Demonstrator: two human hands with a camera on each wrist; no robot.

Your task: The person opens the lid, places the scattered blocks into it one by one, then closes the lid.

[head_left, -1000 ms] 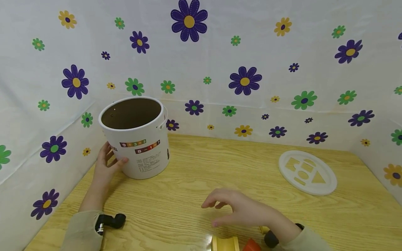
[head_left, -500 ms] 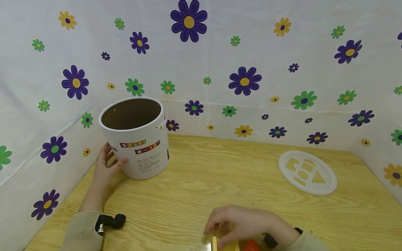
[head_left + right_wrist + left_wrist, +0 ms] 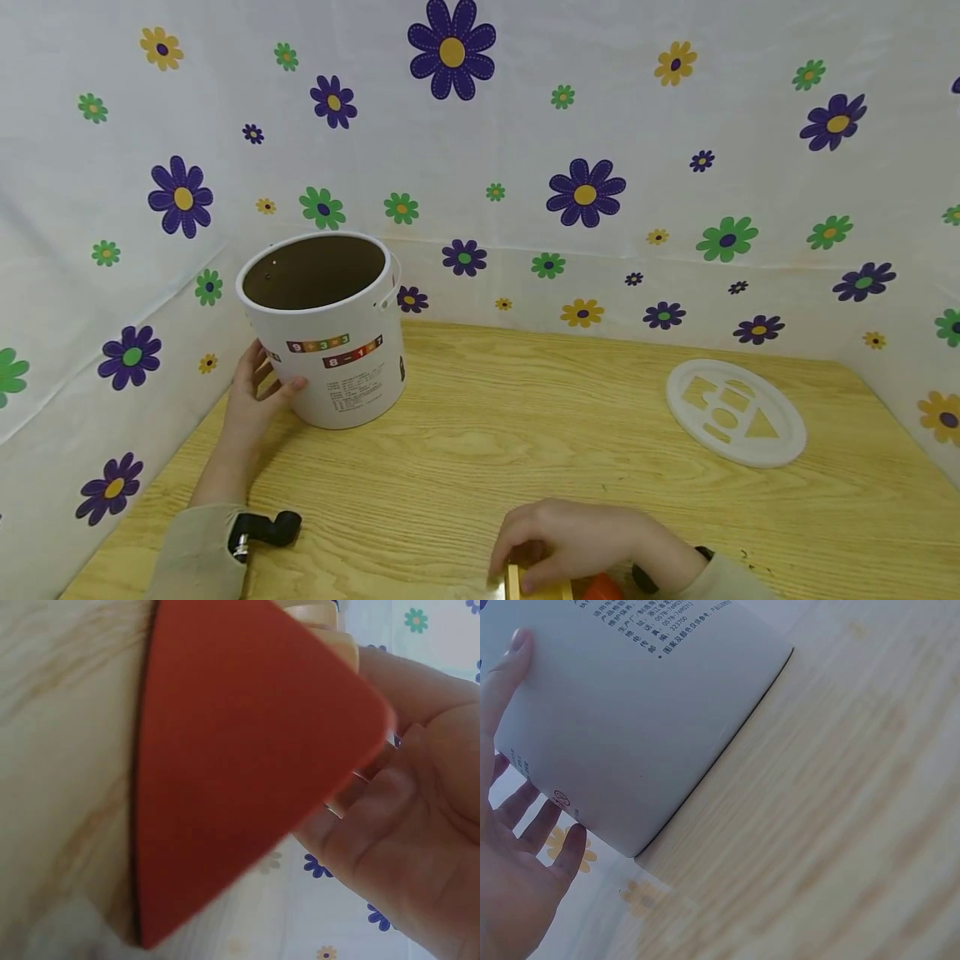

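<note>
At the left stands a white bucket (image 3: 341, 358) with printed sums on its side, upright on the table. My left hand (image 3: 258, 396) rests against its lower left wall, fingers spread and thumb in front; in the left wrist view the fingertips touch the wall. At the bottom edge my right hand (image 3: 558, 537) pinches a yellow wooden block (image 3: 551, 590) with a hollowed top, thumb on the near side. Most of that block is cut off or covered. Beside it lies a red block (image 3: 602, 588), whose triangular face fills much of the right wrist view.
A round white lid (image 3: 787, 433) with shaped cutouts lies flat at the right of the wooden table (image 3: 450, 467). White flower-patterned cloth (image 3: 495, 150) rises behind and at both sides. The bucket's thin handle (image 3: 395, 287) hangs at its right side.
My right hand has come down toward the near edge, and its thumb and fingers have closed on the yellow block. The left hand and bucket have stayed put.
</note>
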